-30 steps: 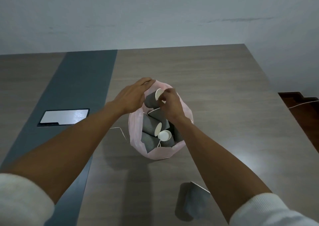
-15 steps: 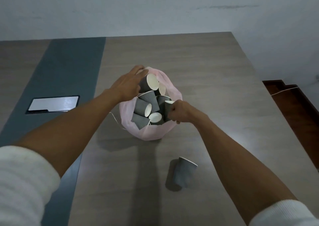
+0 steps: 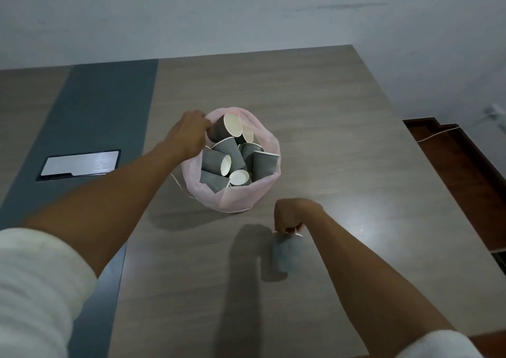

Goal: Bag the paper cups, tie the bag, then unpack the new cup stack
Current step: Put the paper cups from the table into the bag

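Note:
A pink plastic bag [image 3: 235, 201] stands open on the wooden table [image 3: 342, 144], filled with several grey ribbed paper cups [image 3: 262, 163] with white insides. My left hand [image 3: 190, 136] holds the bag's far left rim, its fingers closed on the plastic beside the topmost cup [image 3: 227, 129]. In front of the bag, my right hand [image 3: 291, 215] pinches the rim of a lone grey cup [image 3: 286, 253] that lies blurred on the table, mouth toward the bag.
A dark grey strip [image 3: 104, 116] runs down the table's left part, with a shiny cover plate [image 3: 79, 163] set into it. A thin white string [image 3: 180, 188] trails from the bag's left side. The table's right edge drops to a brown floor [image 3: 465, 171].
My right hand has left the bag's near rim and come back toward me to the loose cup, closing on its rim. My left hand stays on the bag.

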### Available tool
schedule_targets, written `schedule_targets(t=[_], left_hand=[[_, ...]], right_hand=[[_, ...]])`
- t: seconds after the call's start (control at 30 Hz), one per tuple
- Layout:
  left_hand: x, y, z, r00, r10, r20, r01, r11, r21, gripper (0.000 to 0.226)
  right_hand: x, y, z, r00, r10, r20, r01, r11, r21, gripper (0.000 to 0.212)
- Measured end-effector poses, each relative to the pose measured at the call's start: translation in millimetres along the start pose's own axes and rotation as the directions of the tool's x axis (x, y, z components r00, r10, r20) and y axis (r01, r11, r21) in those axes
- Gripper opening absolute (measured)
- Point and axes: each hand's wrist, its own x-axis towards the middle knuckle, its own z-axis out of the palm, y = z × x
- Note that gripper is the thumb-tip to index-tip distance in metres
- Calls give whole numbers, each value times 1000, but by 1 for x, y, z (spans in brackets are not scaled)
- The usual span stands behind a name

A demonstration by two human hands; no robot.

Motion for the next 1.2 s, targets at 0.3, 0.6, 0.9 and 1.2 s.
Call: schedule_targets(t=[0.3,0.6,0.9,1.2], left_hand=[[-2,-4,-12,994,10,111,-16,999,52,63],[6,-30,-27,980,100,174,-65,978,-196,76],[2,-45,-20,998,55,13,-52,980,-194,59],[-1,-49,2,986,-35,-162,-33,916,-399,52]], right_hand=[[-48,-28,-121,778,-148,-611,431,834,346,21],[19,-109,-104,447,-114,-887,620,754,215,14],[44,-99,-97,406,121,-906,555,755,349,29],[57,-15,-83,915,392,-100,151,-103,983,19]])
